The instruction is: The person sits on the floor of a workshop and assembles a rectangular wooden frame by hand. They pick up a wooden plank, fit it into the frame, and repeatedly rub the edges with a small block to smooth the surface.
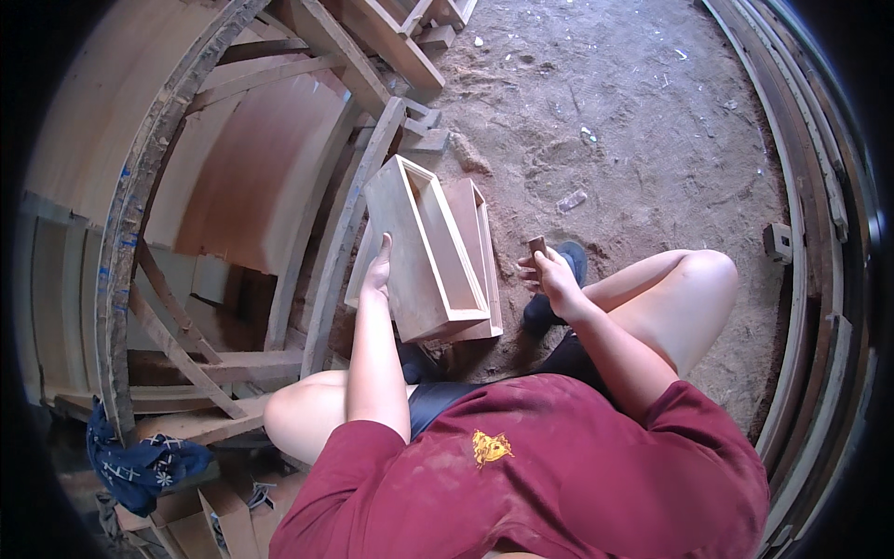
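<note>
A pale wooden drawer box (410, 256), open on one face, stands tilted in front of me. My left hand (378, 270) grips its left side, with the thumb lying along the panel and the other fingers mostly hidden. Behind it and to its right leans a second, pinkish-brown wooden box (486, 270), partly covered by the first. Off to the right, apart from both boxes, my right hand (556, 281) is closed around a small dark-brown block (537, 245); whether it is wood or folded sandpaper I cannot tell.
A rough timber frame (358, 210) with panels rises on the left. Long boards (819, 233) line the right edge. Wood offcuts (426, 140) and scraps lie on the sandy floor (652, 140). A dark blue cloth (140, 461) hangs at lower left, above more wooden pieces (228, 517).
</note>
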Available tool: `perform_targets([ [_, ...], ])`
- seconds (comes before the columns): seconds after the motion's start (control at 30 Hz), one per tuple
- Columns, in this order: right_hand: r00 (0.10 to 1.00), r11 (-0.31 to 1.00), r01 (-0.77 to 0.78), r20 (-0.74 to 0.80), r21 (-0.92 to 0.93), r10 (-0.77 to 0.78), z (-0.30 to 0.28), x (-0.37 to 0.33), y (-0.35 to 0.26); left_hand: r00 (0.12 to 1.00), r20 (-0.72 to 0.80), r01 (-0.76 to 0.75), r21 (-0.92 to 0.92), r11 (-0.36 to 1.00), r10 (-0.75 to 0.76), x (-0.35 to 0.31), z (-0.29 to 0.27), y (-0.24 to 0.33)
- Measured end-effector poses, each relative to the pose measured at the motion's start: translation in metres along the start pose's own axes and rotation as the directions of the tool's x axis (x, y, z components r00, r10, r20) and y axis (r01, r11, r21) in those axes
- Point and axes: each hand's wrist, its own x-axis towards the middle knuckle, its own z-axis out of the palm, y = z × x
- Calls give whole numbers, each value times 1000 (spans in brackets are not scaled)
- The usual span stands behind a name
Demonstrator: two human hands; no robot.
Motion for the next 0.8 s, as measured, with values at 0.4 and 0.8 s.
perform_targets([
  [0.4, 999, 1000, 4, -41, 3, -4, 7, -15, -12, 918, -196, -115, 701, 704, 345, -51, 65, 59],
  [0.8, 994, 994, 108, 21, -8, -108, 12, -8, -3, 688, -301, 391, 920, 12, 661, -45, 37, 30],
])
